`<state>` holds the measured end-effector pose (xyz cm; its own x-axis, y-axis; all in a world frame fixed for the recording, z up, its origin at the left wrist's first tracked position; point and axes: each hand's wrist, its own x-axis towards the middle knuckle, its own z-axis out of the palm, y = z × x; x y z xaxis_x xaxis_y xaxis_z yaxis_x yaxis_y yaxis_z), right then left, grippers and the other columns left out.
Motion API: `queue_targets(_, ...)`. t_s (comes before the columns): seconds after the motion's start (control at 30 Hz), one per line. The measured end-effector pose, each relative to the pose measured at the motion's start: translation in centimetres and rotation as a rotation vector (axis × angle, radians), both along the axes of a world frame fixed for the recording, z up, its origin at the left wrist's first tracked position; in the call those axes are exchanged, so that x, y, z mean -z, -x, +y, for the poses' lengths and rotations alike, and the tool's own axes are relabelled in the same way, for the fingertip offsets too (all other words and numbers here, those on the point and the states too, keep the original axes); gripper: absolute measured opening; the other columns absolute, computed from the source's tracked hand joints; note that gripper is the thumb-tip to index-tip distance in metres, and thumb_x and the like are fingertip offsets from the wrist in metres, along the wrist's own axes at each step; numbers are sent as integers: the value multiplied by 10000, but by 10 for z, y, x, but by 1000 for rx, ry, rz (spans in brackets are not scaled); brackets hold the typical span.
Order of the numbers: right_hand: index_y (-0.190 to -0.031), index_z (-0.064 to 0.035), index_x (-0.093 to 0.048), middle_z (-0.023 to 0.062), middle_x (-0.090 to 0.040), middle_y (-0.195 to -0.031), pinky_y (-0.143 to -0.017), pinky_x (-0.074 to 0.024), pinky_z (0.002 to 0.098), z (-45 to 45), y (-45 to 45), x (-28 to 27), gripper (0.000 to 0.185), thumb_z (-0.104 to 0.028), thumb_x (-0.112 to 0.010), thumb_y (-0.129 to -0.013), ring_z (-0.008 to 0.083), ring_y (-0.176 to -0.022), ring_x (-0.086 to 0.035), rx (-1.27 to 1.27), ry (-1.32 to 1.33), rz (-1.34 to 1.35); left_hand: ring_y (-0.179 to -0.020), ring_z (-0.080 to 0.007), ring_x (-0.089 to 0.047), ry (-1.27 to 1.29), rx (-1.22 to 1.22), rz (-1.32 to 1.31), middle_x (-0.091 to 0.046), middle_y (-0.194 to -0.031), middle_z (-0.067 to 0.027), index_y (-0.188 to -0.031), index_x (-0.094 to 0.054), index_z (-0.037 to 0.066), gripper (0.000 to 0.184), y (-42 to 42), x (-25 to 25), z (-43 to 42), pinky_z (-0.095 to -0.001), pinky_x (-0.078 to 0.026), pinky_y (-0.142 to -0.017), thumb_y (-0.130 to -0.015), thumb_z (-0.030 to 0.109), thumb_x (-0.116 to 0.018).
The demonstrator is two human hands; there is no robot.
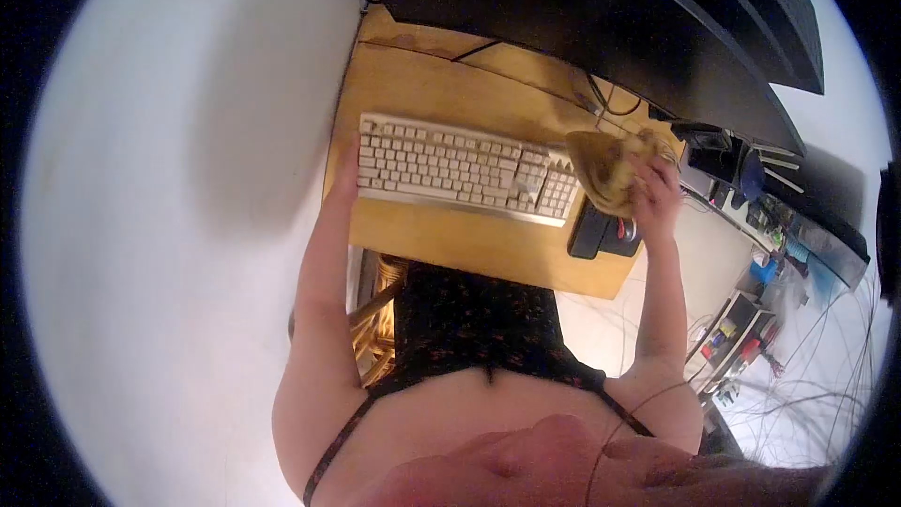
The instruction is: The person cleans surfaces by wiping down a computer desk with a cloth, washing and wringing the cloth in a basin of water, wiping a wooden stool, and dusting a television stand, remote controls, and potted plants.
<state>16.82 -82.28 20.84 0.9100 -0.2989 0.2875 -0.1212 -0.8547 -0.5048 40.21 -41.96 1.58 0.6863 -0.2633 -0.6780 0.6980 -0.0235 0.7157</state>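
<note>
A white keyboard (441,167) with pale keys lies across the wooden desk in front of me. My left hand (348,167) grips its left end, with the fingers partly hidden at the edge. In my right hand (657,190) is a crumpled yellow-brown cloth (598,167), bunched under closed fingers at the keyboard's right end. The cloth hangs over or against the corner by the number keys; whether it touches them I cannot tell. Just below the cloth lies a black, flat, rounded object (588,231), beside a dark item with a red part.
A large black monitor (582,28) stands along the desk's far side, with cables under it. A white wall (188,131) borders the desk (488,249) on the left. To the right are a shelf (737,333) with small items and loose wires. A wicker chair (383,310) shows below.
</note>
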Motion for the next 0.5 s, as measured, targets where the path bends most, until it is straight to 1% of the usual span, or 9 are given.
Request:
queue_targets(0.07,-1020,-1,-609,131,-541,-1039,-900,-359,340,11,48,-21,282,-113,-549,-768,251,-994,-498,76,-137,-113,-1084,-186,-502,155,18,-26,-495,-1229,-100,-1258,-433,32,620,3,12,4,-300,-390,-934,-889,524,-359)
queue_targets(0.1,-977,17,-627,139,-551,-1038,-867,-395,344,14,70,-23,256,-91,-541,-762,265,-994,-506,210,-191,-214,-1115,-195,-473,178,20,10,-446,-1284,-101,-1279,-409,33,631,10,-28,-12,-297,-368,-951,-888,526,-357)
queue_targets(0.13,-992,24,-615,138,-533,-1094,-884,-383,345,12,88,-24,261,-127,-531,-796,258,-1007,-500,207,-343,-315,-1115,-195,-473,175,28,9,-446,-1284,-101,-1279,-409,33,631,11,-24,-8,-297,-368,-951,-888,526,-357)
queue_targets(0.2,-1121,-1,-543,144,-502,-1156,-927,-370,374,9,118,-32,401,-224,-581,-791,275,-1042,-483,220,-919,-389,-1115,-199,-469,164,67,-108,-444,-1287,-99,-1285,-396,21,642,-10,-6,-4,-297,-374,-938,-886,522,-373)
queue_targets(0.23,-1121,-1,-543,144,-502,-1156,-927,-370,374,17,127,-35,401,-224,-581,-791,275,-1042,-483,226,-919,-393,-1081,-208,-493,41,90,-171,-494,-1232,-109,-1254,-431,-3,640,-26,21,4,-293,-381,-921,-879,515,-404)
queue_targets(0.3,-1233,-11,-427,149,-467,-1207,-967,-353,413,34,138,-41,617,-355,-620,-760,293,-1102,-450,302,-1544,-348,-1065,-208,-501,-37,103,-248,-518,-1197,-114,-1231,-455,-11,632,-43,40,11,-292,-386,-911,-876,511,-418)
queue_targets(0.37,-1254,0,-387,146,-472,-1206,-977,-347,441,54,153,-11,739,-442,-643,-719,299,-1146,-424,231,-1522,-272,-1027,-197,-526,-45,38,-232,-558,-1137,-121,-1164,-519,-16,602,-48,42,10,-287,-408,-873,-869,502,-441)
queue_targets(0.4,-1167,11,-480,141,-503,-1161,-947,-378,428,69,155,-3,662,-426,-662,-704,282,-1080,-474,145,-1336,-240,-1027,-197,-526,-43,42,-238,-558,-1137,-121,-1164,-519,-16,602,-47,42,12,-287,-408,-873,-869,502,-441)
queue_targets(0.5,-1029,39,-575,100,-550,-1083,-856,-424,317,90,173,61,441,-248,-649,-703,210,-973,-535,269,-1494,132,-990,-189,-553,-40,31,-205,-567,-1125,-120,-1153,-524,-10,584,-39,31,16,-284,-427,-853,-880,496,-421)
